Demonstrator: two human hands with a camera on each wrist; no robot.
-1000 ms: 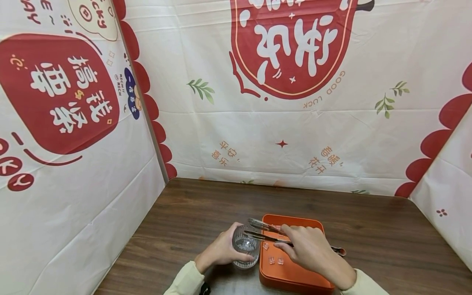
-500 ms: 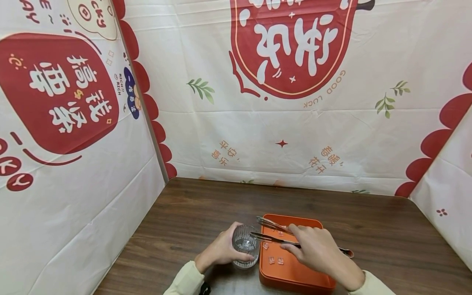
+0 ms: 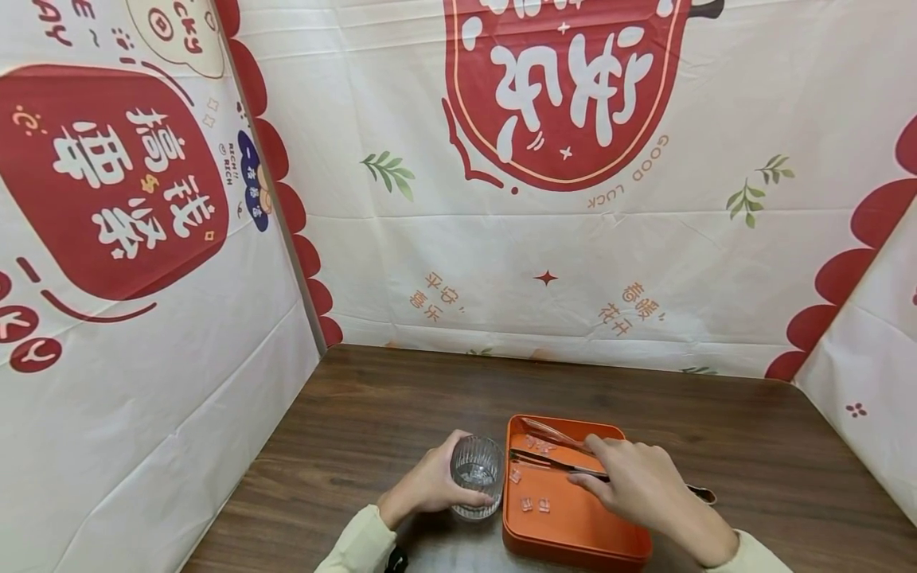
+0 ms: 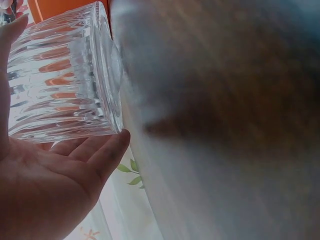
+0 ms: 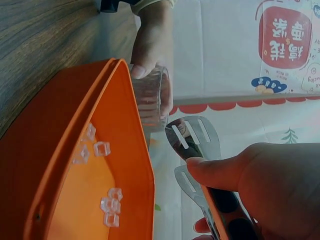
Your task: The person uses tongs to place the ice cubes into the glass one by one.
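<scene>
My left hand (image 3: 428,482) holds a clear ribbed glass (image 3: 478,458), thumb on the near side and fingers on the far side. The left wrist view shows the glass (image 4: 60,85) close to the palm. With my right hand (image 3: 637,481) I grip slotted metal serving tongs (image 3: 562,465) with dark handles. Their two arms stand apart above an orange tray (image 3: 580,529), and nothing shows between the tips. Several small clear cubes (image 5: 111,206) lie in the tray, some clustered at its far end, the others loose near the glass side.
Glass and tray stand side by side on a brown wood-grain table (image 3: 401,390). Printed white cloth (image 3: 501,247) hangs behind the table and along both sides. A dark band (image 3: 396,559) shows by the left sleeve.
My right hand has moved right with the tongs, whose tips have gone from over the glass to over the tray. The left hand and glass have stayed in place.
</scene>
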